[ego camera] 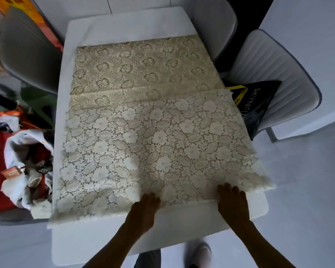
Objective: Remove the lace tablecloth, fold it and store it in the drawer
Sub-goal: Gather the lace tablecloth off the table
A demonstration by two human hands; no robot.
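A cream lace tablecloth [143, 128] with a flower pattern lies spread over the white table [182, 225]. Its far part is folded over, showing a darker beige layer past a crease across the middle. The right edge hangs off the table side. My left hand [145, 207] rests on the near edge of the lace at the middle, fingers on the cloth. My right hand [231, 200] presses or grips the near edge further right. Whether either hand pinches the fabric is unclear. No drawer is in view.
A grey chair [27, 53] stands at the far left. Two white ribbed chairs [275, 70] stand at the right, one holding a black bag [259, 105]. A heap of white and red items [21, 167] sits left of the table. My shoe [201, 252] shows below.
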